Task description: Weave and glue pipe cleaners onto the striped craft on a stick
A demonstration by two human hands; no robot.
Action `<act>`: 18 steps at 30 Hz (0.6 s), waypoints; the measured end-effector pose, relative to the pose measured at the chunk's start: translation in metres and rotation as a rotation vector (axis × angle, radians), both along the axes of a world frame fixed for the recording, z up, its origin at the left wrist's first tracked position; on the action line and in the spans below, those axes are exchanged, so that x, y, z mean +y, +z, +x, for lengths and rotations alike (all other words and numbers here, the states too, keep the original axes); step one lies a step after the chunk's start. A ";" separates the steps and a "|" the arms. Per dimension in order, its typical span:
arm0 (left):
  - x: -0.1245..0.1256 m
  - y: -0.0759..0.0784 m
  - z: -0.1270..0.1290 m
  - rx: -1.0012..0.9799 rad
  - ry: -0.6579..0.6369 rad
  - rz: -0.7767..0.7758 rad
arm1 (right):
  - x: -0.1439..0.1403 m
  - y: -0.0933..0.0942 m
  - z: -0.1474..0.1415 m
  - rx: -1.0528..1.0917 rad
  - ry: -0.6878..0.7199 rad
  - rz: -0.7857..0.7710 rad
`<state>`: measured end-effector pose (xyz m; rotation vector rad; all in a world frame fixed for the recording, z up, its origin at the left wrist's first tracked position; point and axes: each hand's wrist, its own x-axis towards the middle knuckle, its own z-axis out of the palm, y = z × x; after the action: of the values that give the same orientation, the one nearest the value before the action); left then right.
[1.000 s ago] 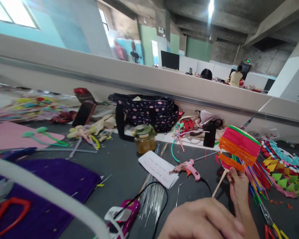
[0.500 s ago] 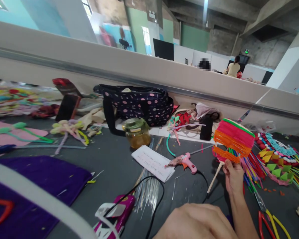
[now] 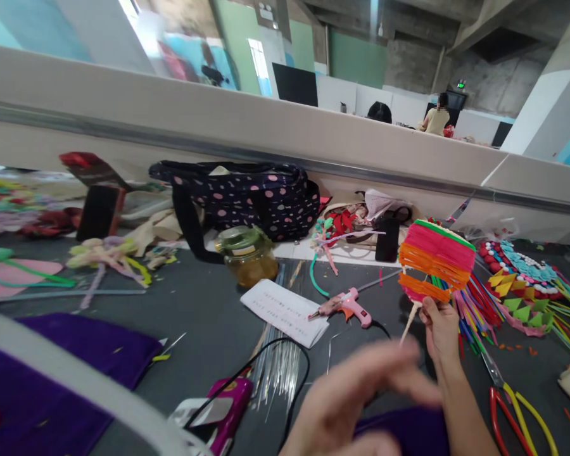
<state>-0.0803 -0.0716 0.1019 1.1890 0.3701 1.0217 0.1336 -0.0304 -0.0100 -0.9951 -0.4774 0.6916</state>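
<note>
My right hand (image 3: 441, 326) pinches the lower edge of a striped craft piece (image 3: 437, 254), shaped like a small flat fan. Its bands are green, pink and orange, with a gap near the bottom, and a cream-wrapped stick (image 3: 410, 322) slants down from it. My left hand (image 3: 356, 399), blurred, hangs in the foreground below the stick; its fingers and thumb are apart with nothing visible between them. A pink glue gun (image 3: 346, 306) lies behind my left hand on folded white paper (image 3: 278, 307). Scissors (image 3: 503, 392) with red and yellow handles lie right of my right forearm.
A glass jar (image 3: 249, 263) stands before a dark patterned bag (image 3: 261, 199). Colourful pipe cleaners (image 3: 475, 304) lie behind my right hand. A black cord (image 3: 292, 342) loops past silvery strips (image 3: 278, 370) and a magenta device (image 3: 235, 405). Purple cloth (image 3: 71, 361) covers the left side.
My left hand has turned and spread its fingers and thumb, reaching toward the stick's lower part. My right hand keeps its hold on the craft piece. The view has shifted slightly right.
</note>
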 end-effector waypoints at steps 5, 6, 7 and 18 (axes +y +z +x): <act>0.049 -0.029 0.046 -0.042 0.366 -0.262 | -0.001 0.001 0.001 -0.002 0.037 -0.004; 0.058 -0.039 0.051 -0.041 0.368 -0.282 | -0.001 0.002 0.002 -0.003 0.041 -0.007; 0.066 -0.047 0.054 -0.037 0.372 -0.282 | -0.002 0.002 0.003 -0.002 0.046 -0.011; 0.089 -0.073 0.045 0.014 0.407 -0.141 | -0.011 0.008 0.026 -0.096 0.169 -0.099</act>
<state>-0.0351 0.0177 0.0285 1.0143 0.7038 1.3140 0.1594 -0.0417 -0.0025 -1.0930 -0.6218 0.8275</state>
